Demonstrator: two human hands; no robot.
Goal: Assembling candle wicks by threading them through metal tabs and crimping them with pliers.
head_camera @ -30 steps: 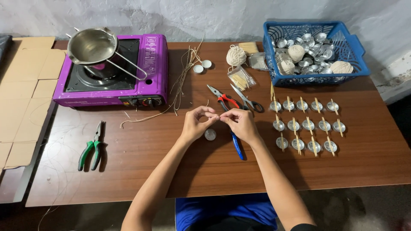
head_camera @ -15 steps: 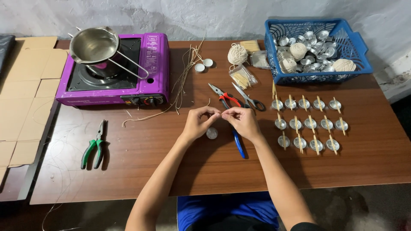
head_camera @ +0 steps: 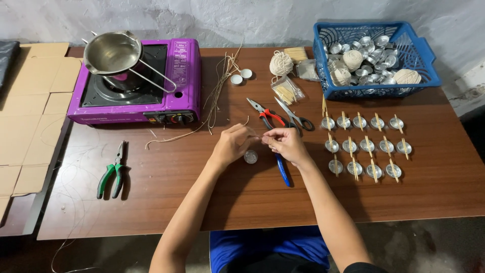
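Head view, hands: left hand [head_camera: 233,144] and right hand [head_camera: 287,144] meet at the middle of the worktop [head_camera: 242,202]. Fingertips of both are pinched together on a thin wick piece [head_camera: 260,136], which is too small to see clearly.
Left hand state: fingers closed in a pinch on the wick piece, thumb side toward the right hand.
Right hand state: fingers curled and closed on the other end of the same wick piece.
Small metal cup [head_camera: 250,156]: stands on the worktop just below the pinch, between the two hands, nearer to the left hand. It touches neither hand, as far as I can tell.
Key relation: wick piece lies approx. left-right between the fingertips; the cup is directly toward the person from it, so the way from the pinch to the cup is short and downward.
Blue-handled tool [head_camera: 283,169]: lies under the right wrist, long axis away-toward the person.
Near items: red pliers [head_camera: 267,115] and scissors [head_camera: 294,117] just behind the hands; loose wick strands [head_camera: 217,96] to the back left.
Right side: rows of cups with sticks [head_camera: 365,146]; blue basket [head_camera: 376,90] behind them.
Left side: purple stove [head_camera: 134,86] w/ steel pot [head_camera: 112,51]; green pliers [head_camera: 113,172] well apart.
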